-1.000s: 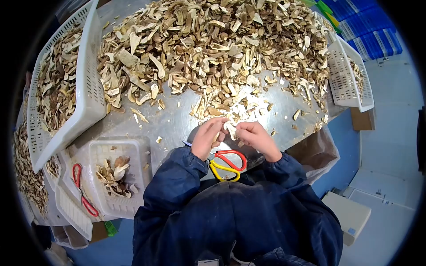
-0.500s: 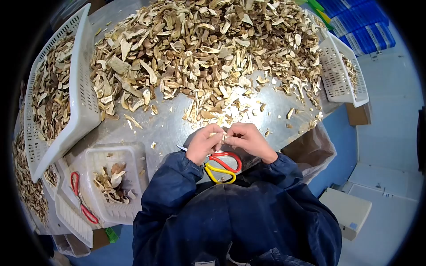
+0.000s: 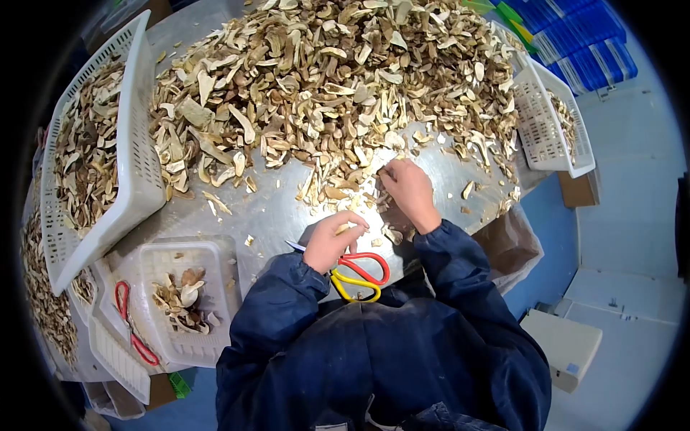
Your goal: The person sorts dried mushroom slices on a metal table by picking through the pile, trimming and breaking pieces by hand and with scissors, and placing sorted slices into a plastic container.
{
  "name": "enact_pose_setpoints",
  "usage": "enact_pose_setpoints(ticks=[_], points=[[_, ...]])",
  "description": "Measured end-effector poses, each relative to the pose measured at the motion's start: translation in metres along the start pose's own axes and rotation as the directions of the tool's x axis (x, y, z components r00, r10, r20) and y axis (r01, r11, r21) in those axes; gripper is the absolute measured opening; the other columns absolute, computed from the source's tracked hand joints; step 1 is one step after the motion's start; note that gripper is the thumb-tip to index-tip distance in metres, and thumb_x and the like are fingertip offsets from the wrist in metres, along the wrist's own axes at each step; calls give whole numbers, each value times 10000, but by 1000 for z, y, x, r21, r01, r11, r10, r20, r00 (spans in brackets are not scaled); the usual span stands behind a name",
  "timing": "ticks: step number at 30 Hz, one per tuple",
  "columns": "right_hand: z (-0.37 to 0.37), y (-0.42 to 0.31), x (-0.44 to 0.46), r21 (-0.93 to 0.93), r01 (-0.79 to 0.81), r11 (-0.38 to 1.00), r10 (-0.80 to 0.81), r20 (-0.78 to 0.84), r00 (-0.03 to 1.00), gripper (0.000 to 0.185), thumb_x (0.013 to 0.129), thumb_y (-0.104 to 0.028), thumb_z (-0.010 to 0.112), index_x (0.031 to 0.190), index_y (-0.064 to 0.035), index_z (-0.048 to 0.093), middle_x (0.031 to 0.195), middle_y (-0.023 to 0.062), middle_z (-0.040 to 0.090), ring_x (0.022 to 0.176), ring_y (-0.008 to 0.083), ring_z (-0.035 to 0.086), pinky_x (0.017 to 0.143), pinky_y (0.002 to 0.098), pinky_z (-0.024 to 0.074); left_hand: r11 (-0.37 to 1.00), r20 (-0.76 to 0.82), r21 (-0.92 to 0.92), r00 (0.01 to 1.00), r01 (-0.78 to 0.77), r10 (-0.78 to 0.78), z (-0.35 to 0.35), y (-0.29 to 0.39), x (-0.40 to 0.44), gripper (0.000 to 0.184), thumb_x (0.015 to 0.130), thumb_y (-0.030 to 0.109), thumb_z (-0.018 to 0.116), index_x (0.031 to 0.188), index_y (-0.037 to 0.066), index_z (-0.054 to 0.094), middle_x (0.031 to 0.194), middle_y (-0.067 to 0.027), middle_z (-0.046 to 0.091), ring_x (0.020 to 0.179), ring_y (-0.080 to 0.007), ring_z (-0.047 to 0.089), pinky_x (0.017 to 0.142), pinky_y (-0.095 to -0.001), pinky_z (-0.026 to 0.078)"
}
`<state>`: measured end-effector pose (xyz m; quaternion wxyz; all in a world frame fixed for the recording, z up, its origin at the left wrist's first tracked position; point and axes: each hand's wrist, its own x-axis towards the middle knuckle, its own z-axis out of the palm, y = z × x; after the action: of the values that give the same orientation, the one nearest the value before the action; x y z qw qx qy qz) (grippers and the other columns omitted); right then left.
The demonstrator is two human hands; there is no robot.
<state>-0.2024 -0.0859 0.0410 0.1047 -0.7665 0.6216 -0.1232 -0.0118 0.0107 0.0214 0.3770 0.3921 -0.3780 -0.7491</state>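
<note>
A large heap of dried mushroom slices (image 3: 323,86) covers the back of the metal table (image 3: 266,208). My right hand (image 3: 410,188) reaches to the heap's front edge, its fingers bent down among small slices; what they hold, if anything, is hidden. Nearer my body, my left hand (image 3: 335,241) hovers with curled fingers, thumb and forefinger a little apart, and a small pale bit shows near the fingertips. Scissors with one red and one yellow handle (image 3: 357,279) lie just below my left hand, the blade partly under it.
A white basket of slices (image 3: 136,144) stands at left, another (image 3: 543,118) at right. A clear tray (image 3: 190,352) with some slices and red-handled scissors (image 3: 131,323) lie front left. A lined bin (image 3: 507,248) is below the table's right edge. Blue crates (image 3: 586,43) are stacked back right.
My hands were together, fingering a slice; now they are apart. My right hand has moved forward to the heap's edge, and a pale slice lies on the table between them.
</note>
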Motion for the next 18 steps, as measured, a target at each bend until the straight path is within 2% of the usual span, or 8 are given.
enact_pose_setpoints(ticks=[4,6,8,9,10,12,15,18], points=[[-32,-33,-22,431,-63,900,-10,164,986,187,778,-214,615,838,-39,640,699,106,610,638,247,596,599,332,468,861,73,-498,994,108,-82,1,12,-2,255,952,260,429,1023,51,556,1017,-67,563,826,-103,570,434,-160,288],[-51,-41,-27,618,-89,781,-184,364,913,221,765,-232,629,863,-34,640,649,109,609,595,180,595,578,299,466,847,113,-493,980,198,-163,1,10,2,292,967,287,370,995,48,534,918,-59,526,748,-79,507,424,-163,278],[-48,-34,-15,474,-181,861,32,306,951,237,764,-179,655,943,-23,649,694,98,619,609,154,583,590,275,456,855,150,-454,968,250,-203,0,12,-1,282,978,264,332,964,52,517,783,-38,505,602,-57,426,407,-160,260],[-33,-15,-4,303,-121,945,83,133,988,233,762,-168,648,948,-28,651,739,122,626,630,210,591,603,306,460,841,199,-479,964,252,-176,-4,2,0,259,975,231,331,943,49,512,731,-18,447,568,-60,366,401,-160,250],[-15,9,5,160,54,986,-33,-133,991,197,769,-146,627,923,-25,649,744,129,606,651,269,576,613,345,454,838,192,-482,964,256,-184,-3,2,-1,255,975,231,336,943,49,511,731,-18,446,569,-60,367,402,-159,249],[-5,26,17,3,40,999,-39,-159,986,160,778,-134,611,886,-21,644,725,123,581,663,299,560,619,367,447,834,169,-493,967,250,-190,-4,4,-3,247,977,231,345,945,49,509,731,-17,445,572,-58,371,405,-157,247],[-7,29,21,149,85,985,-77,-58,995,158,773,-129,612,885,-22,638,662,101,544,619,248,550,579,334,430,828,119,-526,981,194,-154,-3,7,-1,284,984,280,352,1007,52,519,775,-24,479,613,-62,388,413,-156,259],[-28,3,6,645,-161,747,-109,357,928,205,794,-191,634,901,-17,636,634,58,548,575,96,501,519,247,381,785,16,-595,979,175,-206,11,31,-4,277,976,260,351,1039,52,524,821,-30,496,652,-64,395,422,-156,269]])
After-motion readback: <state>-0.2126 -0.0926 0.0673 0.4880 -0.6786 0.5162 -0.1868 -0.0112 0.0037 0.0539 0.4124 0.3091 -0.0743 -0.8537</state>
